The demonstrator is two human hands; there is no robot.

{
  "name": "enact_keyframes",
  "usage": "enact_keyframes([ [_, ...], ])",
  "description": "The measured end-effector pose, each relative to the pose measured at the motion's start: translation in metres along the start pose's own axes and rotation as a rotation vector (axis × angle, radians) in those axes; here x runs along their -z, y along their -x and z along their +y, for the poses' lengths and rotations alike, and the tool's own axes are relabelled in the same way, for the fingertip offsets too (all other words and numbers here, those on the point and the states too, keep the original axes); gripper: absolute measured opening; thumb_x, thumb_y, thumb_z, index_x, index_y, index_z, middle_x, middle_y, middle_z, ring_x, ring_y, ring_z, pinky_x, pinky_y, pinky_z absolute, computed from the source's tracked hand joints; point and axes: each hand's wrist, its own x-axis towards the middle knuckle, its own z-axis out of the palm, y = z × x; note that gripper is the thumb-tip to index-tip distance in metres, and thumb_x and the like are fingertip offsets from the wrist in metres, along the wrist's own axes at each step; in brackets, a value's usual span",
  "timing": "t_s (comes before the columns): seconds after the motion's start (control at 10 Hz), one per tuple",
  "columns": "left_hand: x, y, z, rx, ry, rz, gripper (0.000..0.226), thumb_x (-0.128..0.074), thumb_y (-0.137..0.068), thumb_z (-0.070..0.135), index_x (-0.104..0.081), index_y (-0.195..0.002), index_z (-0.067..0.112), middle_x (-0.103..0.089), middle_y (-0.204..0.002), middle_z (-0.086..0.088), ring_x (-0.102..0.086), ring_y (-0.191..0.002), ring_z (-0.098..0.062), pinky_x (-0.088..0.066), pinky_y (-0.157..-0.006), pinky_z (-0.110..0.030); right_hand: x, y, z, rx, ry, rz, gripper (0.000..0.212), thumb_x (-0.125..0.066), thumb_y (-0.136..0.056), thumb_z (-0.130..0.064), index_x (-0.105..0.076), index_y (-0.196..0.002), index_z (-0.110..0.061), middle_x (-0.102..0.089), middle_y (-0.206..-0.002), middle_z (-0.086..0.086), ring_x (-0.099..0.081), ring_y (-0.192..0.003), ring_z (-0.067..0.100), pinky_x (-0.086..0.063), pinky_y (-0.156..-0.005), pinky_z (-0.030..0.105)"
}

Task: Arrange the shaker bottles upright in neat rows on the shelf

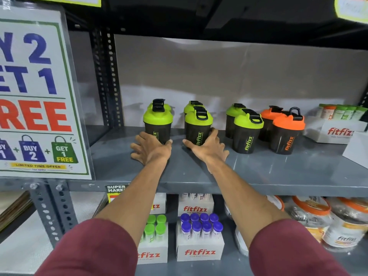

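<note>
From the head camera, you are reaching both arms onto a grey metal shelf. Your left hand lies at the foot of the leftmost green-lidded shaker bottle, fingers spread wide; the thumb and the nearest fingers touch its base, but the hand is not wrapped round it. Your right hand is curled about the lower part of the second green-lidded shaker bottle, thumb on its left side and fingers round its right, holding it as it stands on the shelf.

All the bottles stand upright in four pairs, one behind another. Behind each front bottle on the left two pairs a second green lid peeks out. Next on the right comes a third green pair, then an orange-lidded pair, the front orange bottle just beside the front green one. The gaps between the first three pairs are clear enough for a hand to pass.

In front of the bottles the shelf is bare all the way to its front edge, under your forearms. To the left, a slotted upright post bounds the bay, and a large offer poster hangs in front of it. To the right, a white box of tubes stands near the orange pair. Behind, the back wall stands well apart from the rear bottles. Overhead, the dark upper shelf leaves tall room above the lids.
</note>
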Motion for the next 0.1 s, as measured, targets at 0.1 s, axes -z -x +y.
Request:
enact_keyframes([
  [0.1, 0.0031, 0.0085, -0.0036, -0.017, 0.004, 0.019, 0.103, -0.088, -0.068, 0.054, -0.035, -0.14, 0.003, -0.037, -0.149, -0.016, -0.031, -0.138, -0.039, -0.032, -0.109, -0.052, 0.0058, 0.01, -0.0007, -0.018, 0.012, 0.017, 0.128, -0.078, -0.057, -0.076, -0.019, -0.151, -0.012, -0.042, -0.15, 0.014, -0.037, -0.141, 0.036, -0.031, -0.111, 0.05],
])
